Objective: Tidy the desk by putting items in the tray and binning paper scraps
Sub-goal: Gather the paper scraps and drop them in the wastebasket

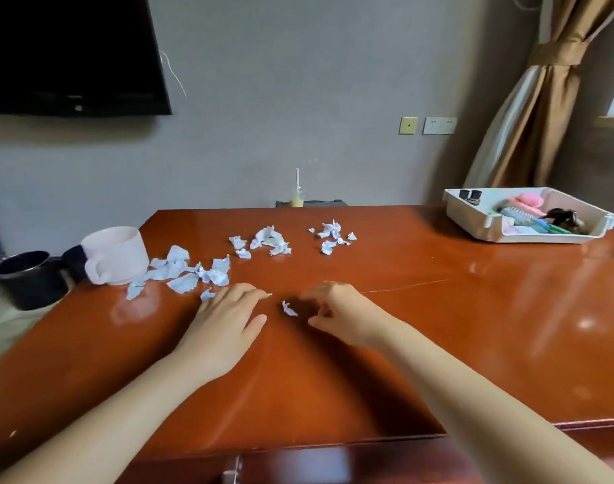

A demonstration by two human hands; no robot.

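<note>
While your left hand [225, 319] lies flat and open on the wooden desk [473, 326], holding nothing, your right hand [340, 316] curls loosely, fingers apart and empty, just beside one small paper scrap [289, 309]. Beyond: torn paper scraps [190, 272] at left beside a pink mug [117, 255]; a black mug [28, 277] further left; more crumpled scraps [270, 241] at centre. Far right: white tray [487, 223], already holding items.

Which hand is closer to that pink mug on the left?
The left. The left hand lies flat on the desk, to the right of the pink mug and nearer the person, with paper scraps between them. The right hand is farther right still.
</note>
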